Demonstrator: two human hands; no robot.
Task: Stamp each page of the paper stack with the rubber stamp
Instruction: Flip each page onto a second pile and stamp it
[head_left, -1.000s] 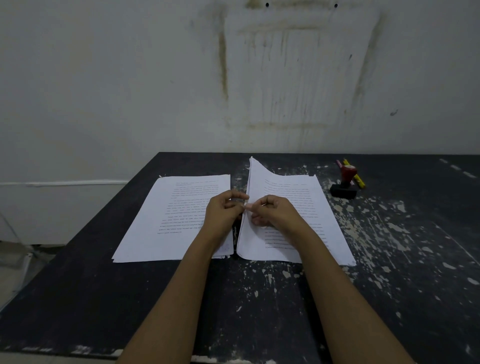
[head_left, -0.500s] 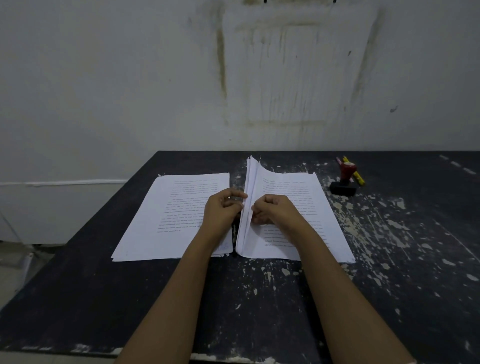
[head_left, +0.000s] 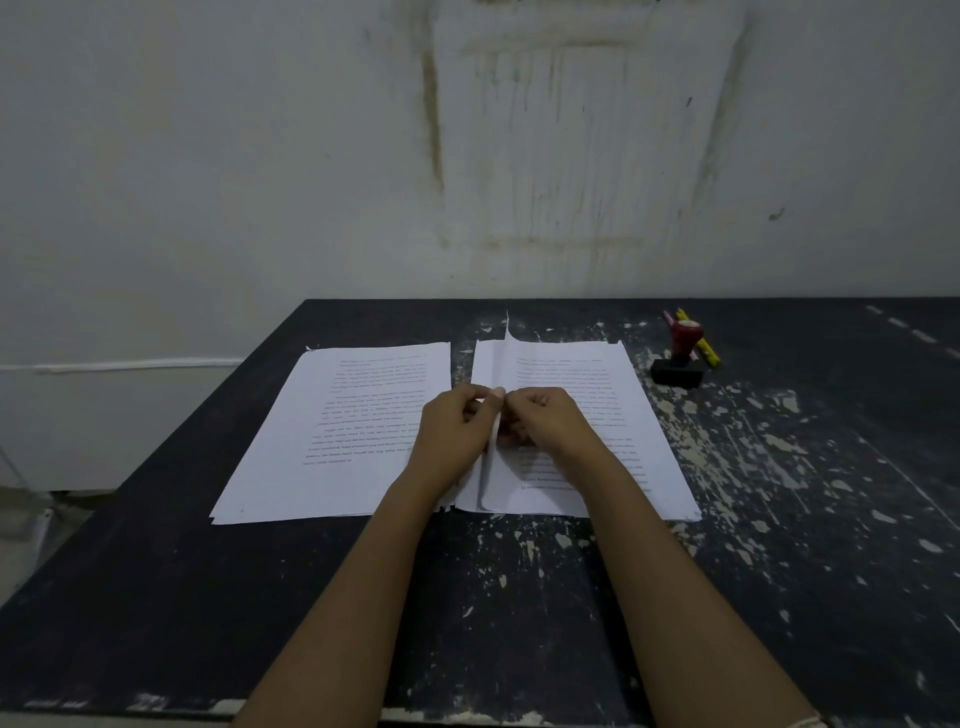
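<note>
While left hand (head_left: 457, 434) and right hand (head_left: 548, 423) both pinch the top page's (head_left: 493, 364) raised left edge, the rubber stamp (head_left: 679, 356) stands well apart near the desk's (head_left: 519, 597) far edge.

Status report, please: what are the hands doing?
Left hand and right hand pinch a lifted sheet of the right stack. Rubber stamp stands untouched, far right. Nothing in the way.

Plain, worn back room serving as makeshift office. Bare whitewashed wall (head_left: 208, 156), brown drip stains down it. Black tabletop (head_left: 779, 545), paint chipped and flaking. Printed pages (head_left: 337, 415) in two piles, rubber stamp (head_left: 679, 358), pencils (head_left: 709, 352) beside it: paperwork desk.
</note>
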